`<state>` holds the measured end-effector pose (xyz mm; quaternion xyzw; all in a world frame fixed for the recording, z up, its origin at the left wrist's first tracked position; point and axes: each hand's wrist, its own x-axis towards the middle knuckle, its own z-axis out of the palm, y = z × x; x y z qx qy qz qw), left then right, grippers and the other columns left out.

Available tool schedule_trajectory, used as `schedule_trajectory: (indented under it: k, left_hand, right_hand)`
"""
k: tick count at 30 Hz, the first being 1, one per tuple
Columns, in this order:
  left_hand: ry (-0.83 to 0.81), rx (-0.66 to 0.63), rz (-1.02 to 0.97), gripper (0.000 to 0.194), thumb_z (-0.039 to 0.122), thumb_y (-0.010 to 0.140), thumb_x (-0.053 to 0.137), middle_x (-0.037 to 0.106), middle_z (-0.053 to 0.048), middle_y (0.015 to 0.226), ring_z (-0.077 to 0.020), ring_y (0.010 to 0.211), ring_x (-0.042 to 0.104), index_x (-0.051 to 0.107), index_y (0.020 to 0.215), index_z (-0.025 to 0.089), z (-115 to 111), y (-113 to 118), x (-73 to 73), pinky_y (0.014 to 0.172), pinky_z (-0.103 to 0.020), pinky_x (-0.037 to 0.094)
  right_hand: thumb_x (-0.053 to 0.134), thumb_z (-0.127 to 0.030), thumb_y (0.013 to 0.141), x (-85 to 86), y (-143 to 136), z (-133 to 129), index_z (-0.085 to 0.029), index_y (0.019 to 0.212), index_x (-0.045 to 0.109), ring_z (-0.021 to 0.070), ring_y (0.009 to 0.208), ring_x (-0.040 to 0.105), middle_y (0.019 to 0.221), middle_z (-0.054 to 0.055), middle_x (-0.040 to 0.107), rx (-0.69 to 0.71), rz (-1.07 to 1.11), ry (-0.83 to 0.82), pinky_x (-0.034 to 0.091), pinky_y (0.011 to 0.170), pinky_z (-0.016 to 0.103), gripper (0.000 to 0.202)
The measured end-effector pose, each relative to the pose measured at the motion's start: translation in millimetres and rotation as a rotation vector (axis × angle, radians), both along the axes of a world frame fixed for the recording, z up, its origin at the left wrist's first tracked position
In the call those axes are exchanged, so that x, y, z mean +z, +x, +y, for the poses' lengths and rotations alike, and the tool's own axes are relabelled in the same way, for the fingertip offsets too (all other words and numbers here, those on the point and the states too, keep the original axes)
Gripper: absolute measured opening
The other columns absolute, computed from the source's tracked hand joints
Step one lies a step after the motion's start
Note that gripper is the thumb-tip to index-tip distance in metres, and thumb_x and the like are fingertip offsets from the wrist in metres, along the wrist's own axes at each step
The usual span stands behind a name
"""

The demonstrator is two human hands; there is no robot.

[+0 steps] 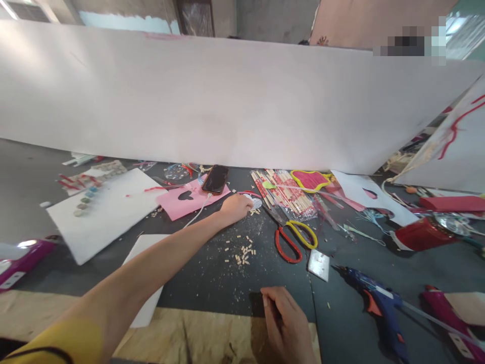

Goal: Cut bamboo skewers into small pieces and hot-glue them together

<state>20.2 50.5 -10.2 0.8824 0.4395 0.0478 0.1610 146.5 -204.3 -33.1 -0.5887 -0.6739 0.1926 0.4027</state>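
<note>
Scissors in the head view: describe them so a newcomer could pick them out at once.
Start at the long white board and look toward the person's right hand. The scissors lie between them, beside a small silvery square. One handle loop is red, the other yellow, unlike the blue glue gun.

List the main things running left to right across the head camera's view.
Purple item at the edge, large white sheet, phone, left hand, scissors, blue glue gun, red cylinder.
</note>
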Motion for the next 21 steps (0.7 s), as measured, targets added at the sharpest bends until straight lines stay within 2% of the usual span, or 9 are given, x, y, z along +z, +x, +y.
schedule_trajectory:
  k: [7, 9, 11, 17, 21]
  left_hand:
    - [0.05, 0.009, -0.058, 0.027, 0.029, 0.089, 0.051, 0.057, -0.008, 0.115, -0.0202, 0.097, 0.058, 0.055, 0.113, 0.016, -10.7, -0.2, 1.7, 0.082, -0.04, 0.05]
    - [0.077, 0.024, -0.103, 0.022, 0.023, 0.09, 0.047, 0.061, -0.006, 0.112, -0.0193, 0.1, 0.058, 0.059, 0.107, 0.018, -12.6, -1.3, 6.4, 0.086, -0.036, 0.048]
    - [0.104, 0.052, -0.144, 0.026, 0.016, 0.088, 0.043, 0.064, -0.004, 0.108, -0.0182, 0.101, 0.058, 0.063, 0.103, 0.02, -13.9, -6.0, 14.8, 0.087, -0.03, 0.047]
    - [0.155, 0.154, -0.214, 0.028, 0.02, 0.084, 0.044, 0.065, -0.002, 0.107, -0.0177, 0.1, 0.058, 0.063, 0.105, 0.021, -18.6, -45.2, 50.3, 0.089, -0.027, 0.044]
    - [0.134, 0.21, -0.182, 0.03, 0.021, 0.083, 0.044, 0.065, -0.003, 0.108, -0.019, 0.093, 0.06, 0.062, 0.107, 0.021, -27.6, -80.4, 59.5, 0.083, -0.03, 0.046]
  right_hand:
    - [0.044, -0.019, 0.089, -1.8, 0.0, -0.4, -0.021, 0.091, 0.06, 0.0136, 0.069, 0.062, 0.077, 0.003, 0.064, 0.001, 0.004, -0.019, 0.048, 0.061, 0.02, 0.016]
    - [0.043, -0.019, 0.089, -2.1, 0.0, -0.6, -0.021, 0.09, 0.06, 0.0135, 0.069, 0.062, 0.077, 0.002, 0.064, -0.012, 0.011, -0.017, 0.049, 0.062, 0.02, 0.016]
    - [0.043, -0.02, 0.089, -1.5, -0.4, -0.8, -0.021, 0.09, 0.06, 0.0135, 0.069, 0.062, 0.077, 0.002, 0.064, -0.023, 0.012, -0.015, 0.049, 0.062, 0.021, 0.017]
    - [0.045, -0.026, 0.088, 4.7, -2.0, -0.8, -0.022, 0.092, 0.06, 0.014, 0.071, 0.065, 0.08, 0.002, 0.067, -0.105, -0.03, -0.031, 0.051, 0.063, 0.02, 0.017]
    - [0.045, -0.029, 0.089, 6.8, -1.1, -0.1, -0.022, 0.092, 0.061, 0.0149, 0.071, 0.066, 0.081, 0.003, 0.069, -0.106, -0.084, -0.003, 0.052, 0.064, 0.021, 0.018]
